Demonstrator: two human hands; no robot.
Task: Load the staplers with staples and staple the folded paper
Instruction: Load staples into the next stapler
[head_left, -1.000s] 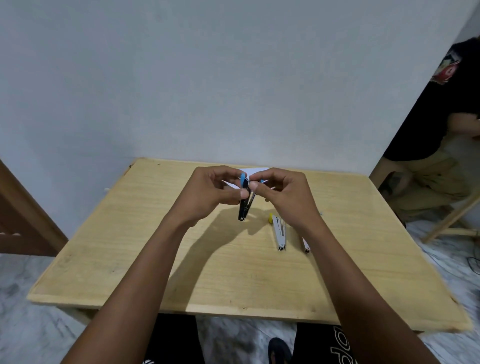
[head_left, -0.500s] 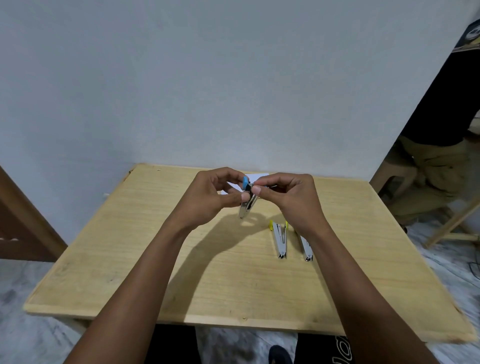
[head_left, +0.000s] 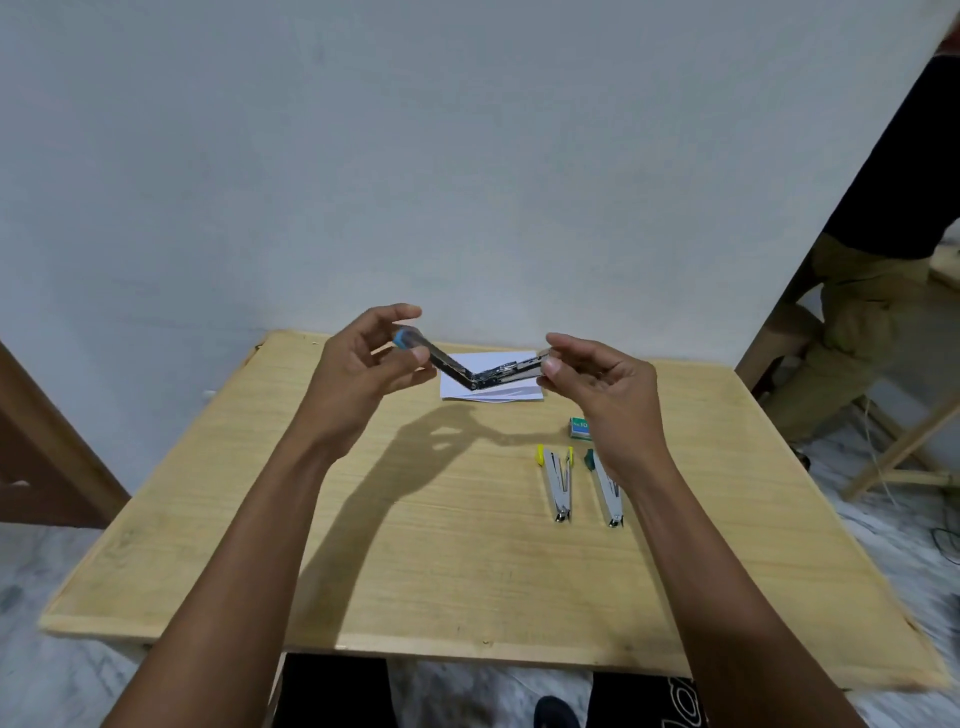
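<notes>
A blue-tipped metal stapler (head_left: 470, 370) is swung wide apart into a V above the table. My left hand (head_left: 363, 374) pinches its blue-ended arm. My right hand (head_left: 602, 387) pinches the end of the other arm between thumb and fingers. Behind the stapler lies the folded white paper (head_left: 493, 392). A yellow-tipped stapler (head_left: 558, 483) and a green-tipped stapler (head_left: 605, 488) lie side by side on the table, under my right wrist. A small green staple box (head_left: 578, 427) sits just beyond them, partly hidden by my right hand.
The wooden table (head_left: 441, 545) stands against a grey wall. A seated person (head_left: 872, 291) on a wooden chair is at the right. A brown door edge (head_left: 47, 457) is at the left.
The stapler was held nearly closed between both hands; now my hands have moved apart and swung its two arms wide apart. The view has tilted upward.
</notes>
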